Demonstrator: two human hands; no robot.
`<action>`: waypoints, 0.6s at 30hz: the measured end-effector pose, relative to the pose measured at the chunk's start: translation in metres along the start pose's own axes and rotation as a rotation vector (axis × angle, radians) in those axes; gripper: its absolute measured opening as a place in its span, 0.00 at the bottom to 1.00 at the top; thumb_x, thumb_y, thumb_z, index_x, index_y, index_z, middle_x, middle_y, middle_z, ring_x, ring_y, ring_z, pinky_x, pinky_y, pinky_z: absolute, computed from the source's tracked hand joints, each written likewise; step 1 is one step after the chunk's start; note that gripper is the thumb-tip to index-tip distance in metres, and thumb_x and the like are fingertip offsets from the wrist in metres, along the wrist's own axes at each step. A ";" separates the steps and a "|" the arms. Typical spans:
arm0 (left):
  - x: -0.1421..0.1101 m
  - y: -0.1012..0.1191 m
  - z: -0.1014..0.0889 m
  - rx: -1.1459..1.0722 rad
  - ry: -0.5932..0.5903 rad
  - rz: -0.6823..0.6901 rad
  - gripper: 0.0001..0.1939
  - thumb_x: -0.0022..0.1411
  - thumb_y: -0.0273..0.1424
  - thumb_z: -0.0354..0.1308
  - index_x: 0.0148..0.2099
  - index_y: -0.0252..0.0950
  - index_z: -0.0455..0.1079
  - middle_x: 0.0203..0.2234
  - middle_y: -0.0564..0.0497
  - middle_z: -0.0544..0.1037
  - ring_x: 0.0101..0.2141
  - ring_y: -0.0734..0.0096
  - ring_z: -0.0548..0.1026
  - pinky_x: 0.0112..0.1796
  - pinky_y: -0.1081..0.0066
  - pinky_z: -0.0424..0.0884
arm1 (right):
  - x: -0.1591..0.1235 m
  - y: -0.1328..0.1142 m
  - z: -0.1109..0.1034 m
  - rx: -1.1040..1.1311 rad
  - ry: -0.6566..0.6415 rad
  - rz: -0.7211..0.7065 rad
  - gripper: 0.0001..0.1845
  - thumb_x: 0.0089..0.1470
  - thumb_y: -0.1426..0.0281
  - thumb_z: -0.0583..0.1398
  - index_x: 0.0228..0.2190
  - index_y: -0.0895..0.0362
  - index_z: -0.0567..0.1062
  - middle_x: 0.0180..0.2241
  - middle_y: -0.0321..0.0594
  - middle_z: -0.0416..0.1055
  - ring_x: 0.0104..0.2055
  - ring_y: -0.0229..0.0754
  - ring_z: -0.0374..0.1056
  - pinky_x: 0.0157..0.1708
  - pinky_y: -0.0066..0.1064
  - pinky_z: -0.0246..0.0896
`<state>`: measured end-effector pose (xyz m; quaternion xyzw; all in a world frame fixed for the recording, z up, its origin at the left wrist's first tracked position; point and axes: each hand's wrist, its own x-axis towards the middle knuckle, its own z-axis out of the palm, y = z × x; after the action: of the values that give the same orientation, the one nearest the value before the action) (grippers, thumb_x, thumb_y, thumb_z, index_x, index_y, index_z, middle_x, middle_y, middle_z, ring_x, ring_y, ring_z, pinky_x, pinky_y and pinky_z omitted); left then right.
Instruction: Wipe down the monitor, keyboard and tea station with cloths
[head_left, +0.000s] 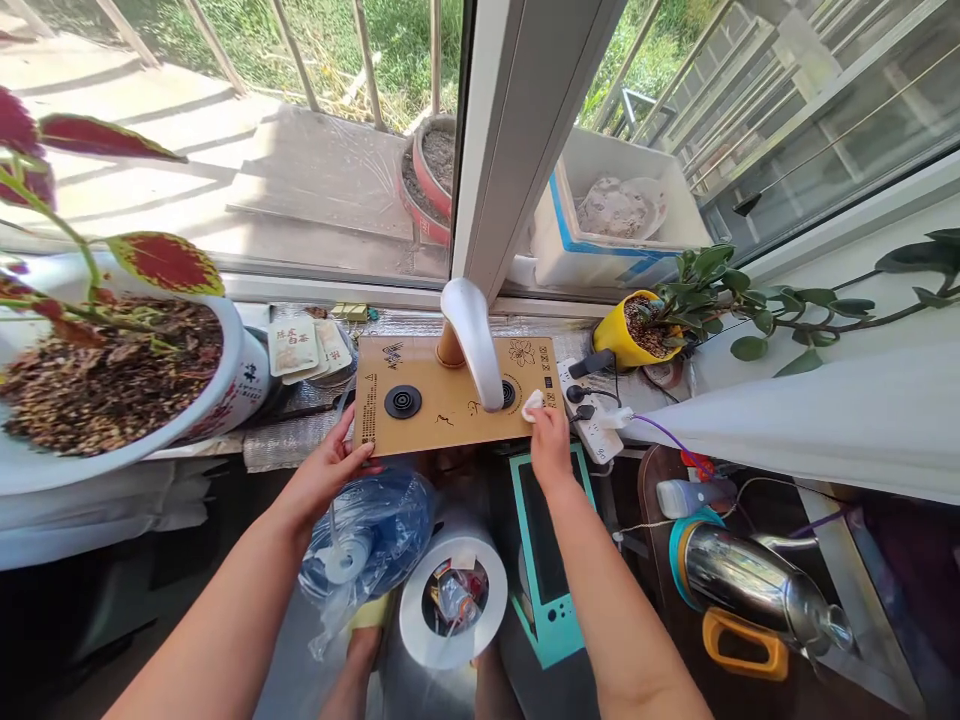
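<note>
At the right end of the flat gold rectangular panel (416, 430), the right hand (551, 447) pinches a crumpled white wad (533, 401) between fingertips; the left hand (328, 468), thumb and fingers parted, clasps its near-left corner

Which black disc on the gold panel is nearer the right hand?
The right disc, partly hidden by the curved spout; the left disc shows whole and sits nearer the left hand.

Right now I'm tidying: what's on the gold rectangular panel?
A curved white spout, a black round plate and the right hand's white wad; the spout partly hides a second black plate.
</note>
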<state>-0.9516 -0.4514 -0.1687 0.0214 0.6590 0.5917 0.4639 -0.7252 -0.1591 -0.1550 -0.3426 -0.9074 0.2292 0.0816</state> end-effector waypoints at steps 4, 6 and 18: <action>0.002 -0.004 -0.003 -0.034 -0.010 -0.002 0.68 0.50 0.50 0.77 0.80 0.49 0.37 0.47 0.49 0.86 0.38 0.63 0.82 0.43 0.65 0.83 | 0.046 0.034 -0.018 -0.029 0.049 0.037 0.23 0.62 0.76 0.48 0.47 0.55 0.80 0.46 0.51 0.69 0.51 0.55 0.62 0.57 0.50 0.64; 0.001 -0.004 -0.004 -0.046 -0.016 -0.022 0.69 0.50 0.49 0.77 0.80 0.48 0.36 0.45 0.49 0.86 0.36 0.65 0.82 0.43 0.65 0.83 | 0.085 0.032 -0.016 -0.032 0.055 0.045 0.22 0.61 0.77 0.48 0.46 0.56 0.80 0.46 0.50 0.69 0.51 0.53 0.61 0.57 0.47 0.63; -0.004 0.000 0.002 -0.050 0.006 -0.014 0.67 0.51 0.47 0.77 0.80 0.48 0.38 0.38 0.52 0.83 0.33 0.66 0.80 0.40 0.64 0.82 | 0.163 -0.020 0.022 -0.015 -0.028 -0.049 0.20 0.59 0.80 0.51 0.49 0.57 0.74 0.50 0.51 0.67 0.53 0.52 0.59 0.57 0.44 0.59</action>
<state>-0.9476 -0.4523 -0.1662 0.0033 0.6453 0.6048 0.4666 -0.8658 -0.0726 -0.1665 -0.3177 -0.9183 0.2252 0.0717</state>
